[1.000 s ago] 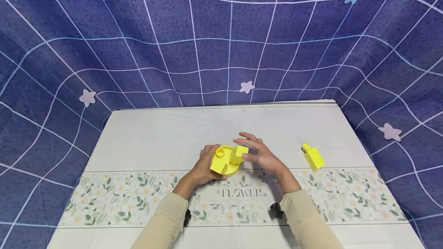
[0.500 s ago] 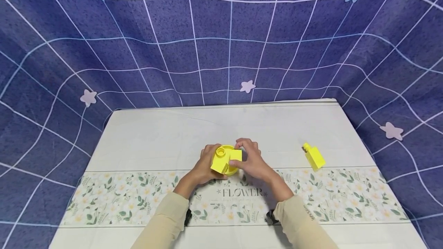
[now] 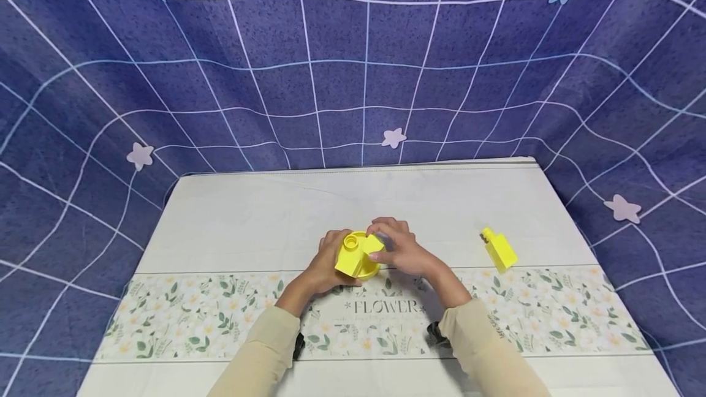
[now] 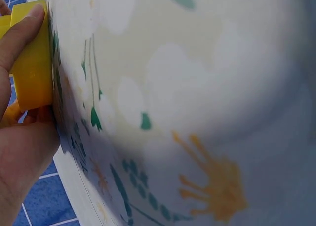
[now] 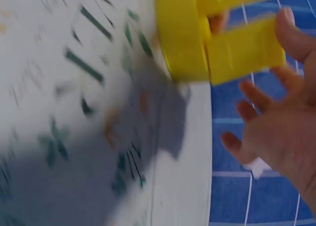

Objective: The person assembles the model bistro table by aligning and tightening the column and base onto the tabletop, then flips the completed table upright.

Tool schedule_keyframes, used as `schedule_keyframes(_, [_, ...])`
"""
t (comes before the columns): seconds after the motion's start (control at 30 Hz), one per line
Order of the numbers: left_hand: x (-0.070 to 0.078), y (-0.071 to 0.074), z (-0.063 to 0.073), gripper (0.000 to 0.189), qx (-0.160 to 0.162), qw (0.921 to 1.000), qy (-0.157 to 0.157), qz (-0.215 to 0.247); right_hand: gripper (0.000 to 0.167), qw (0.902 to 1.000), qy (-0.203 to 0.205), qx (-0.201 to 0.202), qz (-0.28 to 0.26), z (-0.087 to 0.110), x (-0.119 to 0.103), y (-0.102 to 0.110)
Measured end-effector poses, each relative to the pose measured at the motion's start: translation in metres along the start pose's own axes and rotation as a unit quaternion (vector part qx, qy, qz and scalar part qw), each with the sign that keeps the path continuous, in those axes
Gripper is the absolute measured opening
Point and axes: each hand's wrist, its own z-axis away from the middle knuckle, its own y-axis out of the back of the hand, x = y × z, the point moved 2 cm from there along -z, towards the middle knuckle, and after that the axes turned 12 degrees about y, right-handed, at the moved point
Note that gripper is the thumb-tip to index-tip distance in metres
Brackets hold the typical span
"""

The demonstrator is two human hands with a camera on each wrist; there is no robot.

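Observation:
In the head view my left hand [image 3: 320, 269] grips a round yellow base [image 3: 371, 272] from its left side, its thumb lying along the wall in the left wrist view. On the base's left half is a yellow block [image 3: 349, 261] with a ring-shaped stud. My right hand [image 3: 405, 253] pinches a second, rectangular yellow block [image 3: 372, 245] between thumb and forefinger on the base's right half. From the right wrist view, this block [image 5: 247, 50] stands out from the base [image 5: 181, 40], with my right thumb on its outer end and the other fingers spread below.
A loose yellow block [image 3: 502, 253] with a round knob at one end lies on the table to the right. White cloth with a floral band [image 3: 529, 311] covers the table [image 3: 265, 207]. A blue gridded curtain [image 3: 331, 90] surrounds the back and sides.
My right hand has moved left and taken the rectangular block between thumb and finger. That block has shifted left and turned on the base. The left hand holds its place.

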Motion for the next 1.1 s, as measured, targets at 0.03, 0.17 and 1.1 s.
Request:
schedule_keyframes(0.03, [0.000,0.000,0.000,0.109,-0.001,1.0000,0.003,0.002,0.033,0.9996,-0.007,0.021,0.015,-0.002,0.000,-0.004])
schedule_keyframes(0.17, [-0.001,-0.002,-0.001,0.108,-0.006,0.9999,0.012,0.002,0.042,0.9932,-0.024,0.092,0.067,-0.009,0.000,-0.016])
schedule_keyframes(1.1, [0.000,-0.001,0.000,0.109,0.005,0.9999,-0.013,0.001,0.047,0.9966,0.009,0.081,0.010,0.002,0.008,0.006])
